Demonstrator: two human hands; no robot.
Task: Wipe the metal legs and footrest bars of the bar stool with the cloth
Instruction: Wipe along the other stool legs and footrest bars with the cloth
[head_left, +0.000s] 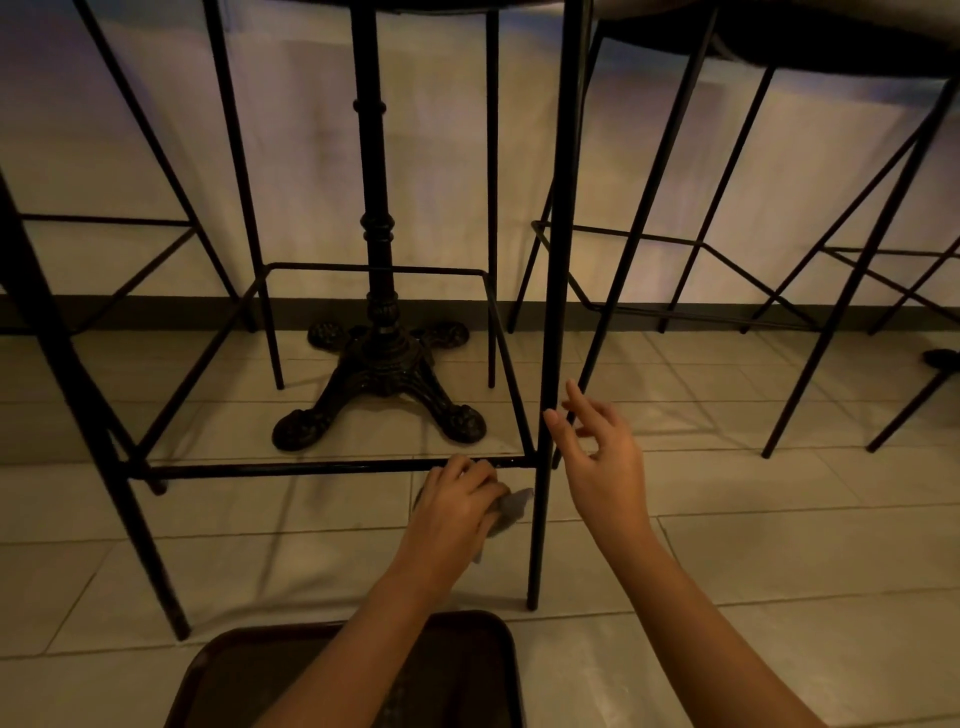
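Note:
A black metal bar stool stands close in front of me, with its near footrest bar running across the middle of the view and its near right leg rising straight up. My left hand grips a grey cloth against the right end of that bar, beside the leg. My right hand hovers just right of the leg with fingers spread and relaxed, its thumb tip at the leg, holding nothing.
An ornate black table pedestal stands behind the stool on the pale tiled floor. More thin-legged stools stand left and right by the wall. A dark brown tray lies on the floor under my arms.

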